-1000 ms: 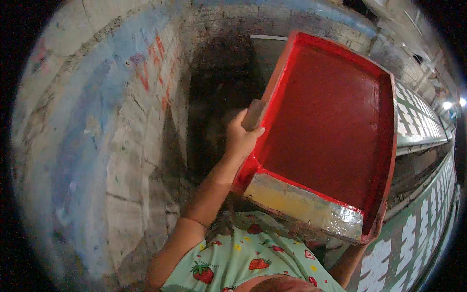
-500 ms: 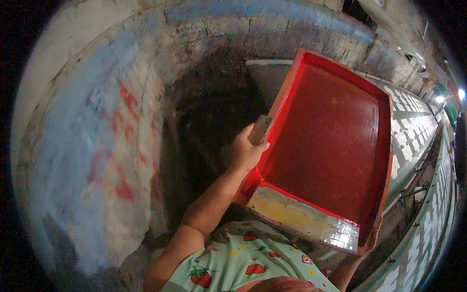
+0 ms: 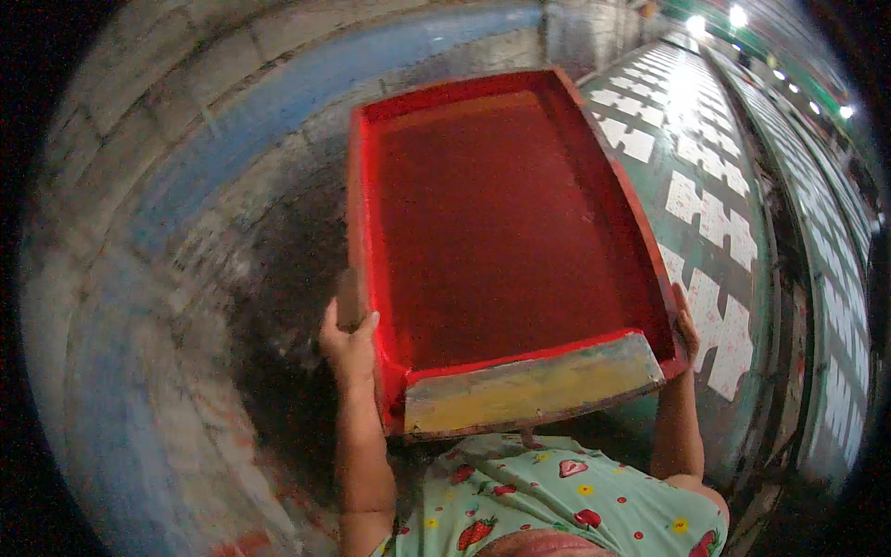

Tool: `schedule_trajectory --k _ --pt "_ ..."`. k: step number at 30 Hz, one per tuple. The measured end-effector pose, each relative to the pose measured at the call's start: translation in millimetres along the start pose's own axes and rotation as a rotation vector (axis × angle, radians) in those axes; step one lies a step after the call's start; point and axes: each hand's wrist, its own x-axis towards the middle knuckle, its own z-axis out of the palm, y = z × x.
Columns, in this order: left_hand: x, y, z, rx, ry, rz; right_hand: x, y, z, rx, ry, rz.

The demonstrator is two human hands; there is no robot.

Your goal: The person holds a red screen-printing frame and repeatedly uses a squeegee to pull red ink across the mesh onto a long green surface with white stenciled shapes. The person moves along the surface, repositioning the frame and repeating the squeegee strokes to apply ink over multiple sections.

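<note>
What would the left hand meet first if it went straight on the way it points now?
Most likely the brownish block at the left of the red frame: it sits right ahead of the left hand, seemingly touching it. Past that lies the blue-banded wall, though depth is unclear.

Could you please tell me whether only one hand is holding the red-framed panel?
No, the left hand grips the red-framed panel at its left side, and the right hand holds its right side.
</note>
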Motion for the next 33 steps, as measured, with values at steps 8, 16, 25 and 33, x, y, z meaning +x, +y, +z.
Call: schedule_trajectory --k 8,16,25,33 --pt "231.5 -81.3 -17.4 0.106 -0.201 -0.005 27.8 163.6 85.9 -0.068 0.117 -0.140" --pt "393.7 -117.1 66.1 -0.060 -0.559 -0.006 39.5 253.5 197.7 -0.280 0.302 -0.334" --pt "520.3 -125.0 196.4 -0.068 -0.780 0.111 79.8 331.7 169.3 -0.436 0.574 -0.467" --pt "576.5 -121.1 283.9 -0.075 -0.992 0.061 79.3 363.0 170.3 -0.627 0.655 -0.574"
